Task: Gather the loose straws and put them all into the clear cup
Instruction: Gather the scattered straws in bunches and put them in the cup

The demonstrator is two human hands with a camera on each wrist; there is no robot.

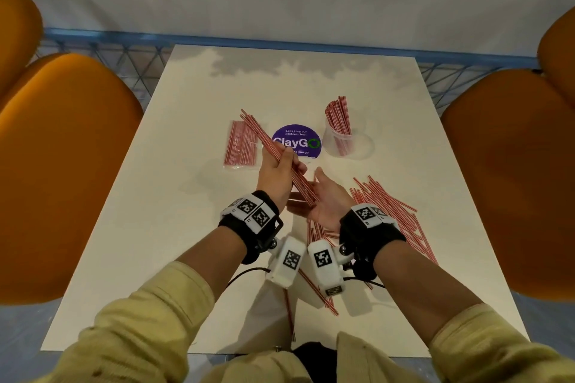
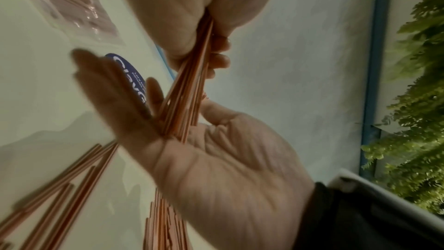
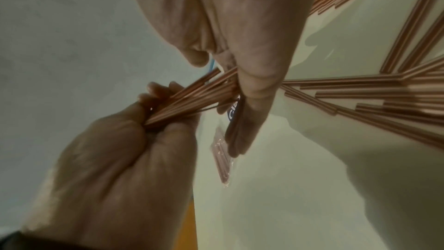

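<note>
Right above the middle of the desk (image 1: 174, 196), we're clamping a bundle of straws (image 1: 270, 149) in our left hand (image 1: 275, 174), fingers and thumb curled tight around its middle. Its long axis is running diagonally, far end poking up and away to the left, near end coming down toward us. Our right hand (image 1: 326, 199) is flat and relaxed, not holding anything, and the near tips of the bundle are butting into its palm; the left wrist view is showing this nicely, so we're guessing we're squaring up the ends.

What the next move is hanging on: the clear cup (image 1: 343, 141) is sitting further back and to the right of the grip, well apart from it. The bundle's far end is pointing left, away from the cup, so we're probably going to have to swing it upright and carry it across over the purple sticker (image 1: 306, 134). The right hand is nearer to the cup, but the left is the one doing the holding.

The cup is already holding a leaning bunch of straws. Plenty of loose straws (image 1: 392, 211) are still lying scattered on the desk near our right wrist, with a few more under our forearms. A sealed packet of straws (image 1: 238, 149) is lying flat to the left of the sticker.
</note>
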